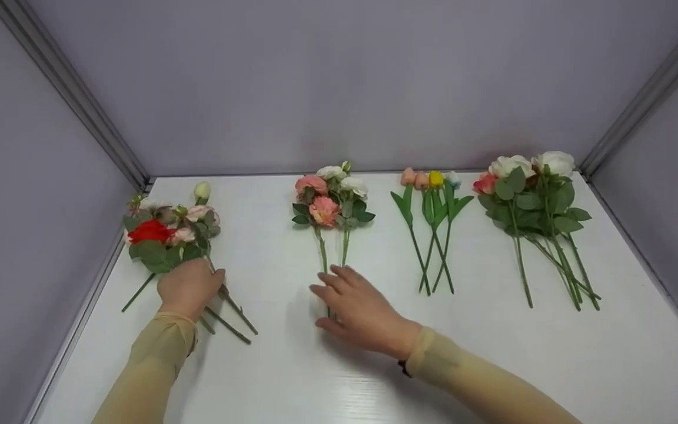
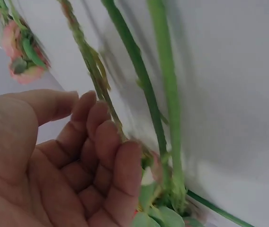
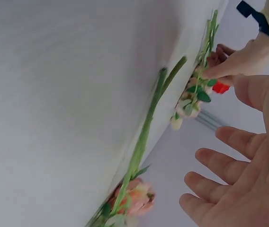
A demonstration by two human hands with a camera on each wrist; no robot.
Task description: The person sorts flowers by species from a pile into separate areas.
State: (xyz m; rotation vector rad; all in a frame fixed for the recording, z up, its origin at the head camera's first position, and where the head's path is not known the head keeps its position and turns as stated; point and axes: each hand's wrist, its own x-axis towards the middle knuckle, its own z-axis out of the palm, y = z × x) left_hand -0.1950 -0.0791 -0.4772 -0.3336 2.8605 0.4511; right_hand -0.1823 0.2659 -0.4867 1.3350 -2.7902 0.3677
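Observation:
My left hand (image 1: 189, 285) is over the stems of the left bunch of flowers, which has a red flower (image 1: 150, 231), pale pink blooms and a cream bud (image 1: 202, 190). In the left wrist view its fingers (image 2: 108, 142) curve loosely, thumb tip close to the index finger, beside a brownish-green stem (image 2: 85, 52); the palm is bare. My right hand (image 1: 365, 309) is spread over the lower stems of the middle bunch, with pink flowers (image 1: 323, 210) and white ones (image 1: 354, 186). In the right wrist view, two green stems (image 3: 148, 113) lie apart from its straight fingers.
To the right lie several tulips (image 1: 436, 179) with crossed stems, in pink, yellow and pale blue. Farther right is a bunch of white roses (image 1: 554, 163) with a coral flower (image 1: 485, 183). Grey panels (image 1: 345, 88) enclose the white table (image 1: 280, 377) at the back and sides.

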